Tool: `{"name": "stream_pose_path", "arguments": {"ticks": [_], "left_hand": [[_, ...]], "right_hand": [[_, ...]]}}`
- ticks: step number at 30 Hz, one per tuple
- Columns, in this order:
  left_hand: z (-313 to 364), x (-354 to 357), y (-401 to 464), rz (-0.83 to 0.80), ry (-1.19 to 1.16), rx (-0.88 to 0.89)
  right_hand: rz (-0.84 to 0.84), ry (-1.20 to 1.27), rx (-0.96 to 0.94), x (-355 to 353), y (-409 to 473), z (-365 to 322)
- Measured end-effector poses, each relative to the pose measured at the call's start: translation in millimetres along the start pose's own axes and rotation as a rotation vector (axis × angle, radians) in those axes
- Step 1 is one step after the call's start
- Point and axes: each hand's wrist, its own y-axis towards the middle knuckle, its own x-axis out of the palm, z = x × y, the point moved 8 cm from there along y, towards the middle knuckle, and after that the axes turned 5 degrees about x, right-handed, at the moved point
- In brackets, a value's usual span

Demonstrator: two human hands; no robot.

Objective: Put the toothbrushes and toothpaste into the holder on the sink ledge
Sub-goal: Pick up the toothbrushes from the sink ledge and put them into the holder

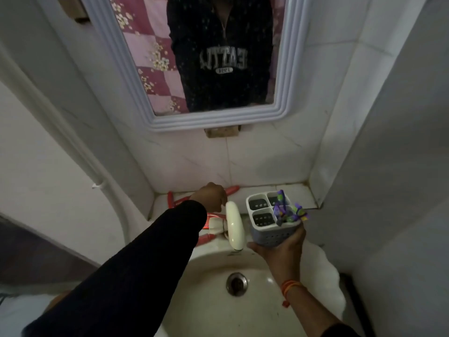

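Note:
My right hand (279,249) grips a white four-compartment holder (264,222) from below, lifted over the sink's right rim. Several purple and green toothbrushes (288,211) stand in its near right compartment, and the other compartments look empty. My left hand (211,196), in a black sleeve, reaches onto the tiled ledge with its fingers curled down. A red long item (232,189) pokes out from behind it; the grasp itself is hidden. A red and white toothpaste tube (215,221) lies beside the tap, and another pink-red item (206,239) lies on the sink rim below it.
A cream tap spout (234,224) juts out between my hands over the white basin (218,300), whose drain (237,284) is in the middle. A red piece (170,198) lies at the ledge's left end. A white-framed mirror (213,120) hangs above, and walls close in on both sides.

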Motion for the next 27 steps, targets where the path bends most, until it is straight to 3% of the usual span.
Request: {"name": "stream_pose_path", "arguments": {"ticks": [16, 27], "left_hand": [[13, 4, 34, 0.107, 0.179, -0.043], [57, -68, 15, 0.247, -0.164, 0.047]], "right_hand": [[-0.132, 0.004, 0.056, 3, 13, 34], [-0.188, 0.012, 0.087, -7, 23, 30]]}}
